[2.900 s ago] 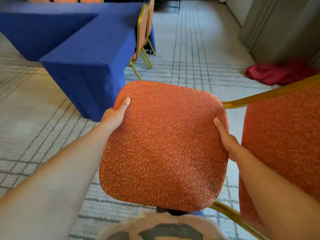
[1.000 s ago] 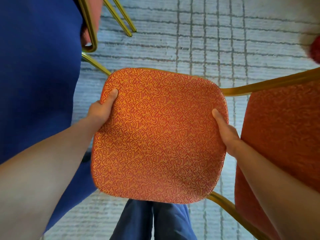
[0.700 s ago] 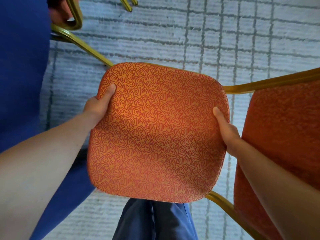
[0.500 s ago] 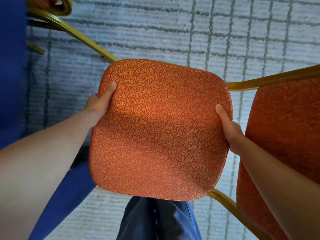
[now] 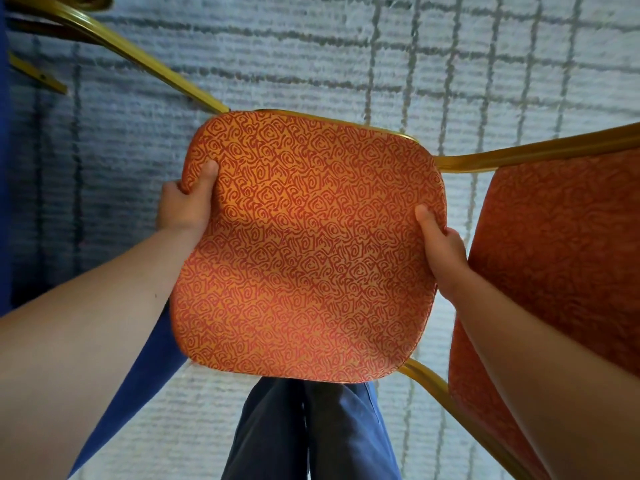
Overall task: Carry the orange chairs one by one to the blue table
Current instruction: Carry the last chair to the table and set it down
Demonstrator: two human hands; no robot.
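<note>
**Orange chair held by its seat beside the blue table**

The orange chair (image 5: 304,247) is held by its padded seat, which is tilted up toward the camera. Its backrest (image 5: 561,258) is on the right, and the gold frame (image 5: 540,154) runs behind both. The seat's left edge is gripped by the left hand (image 5: 185,206): the thumb is pressed into the top of the cushion and the fingers are curled under the rim. The right edge is clasped likewise by the right hand (image 5: 441,247), thumb laid on top, fingers mostly hidden beneath. Both forearms are stretched forward. Whether the legs touch the carpet (image 5: 311,57) cannot be told. Blue trousers (image 5: 311,431) are seen below the seat's near edge. The blue table (image 5: 138,372) is shown only as a strip of cloth at the left, under the left forearm, just beside the chair. The frame of a second chair (image 5: 138,60) is seen at the top left.

Against half a second ago, the left thumb is dug deeper into the seat's corner, and less of the table's cloth is seen at the left. The hold of both hands is unchanged.
</note>
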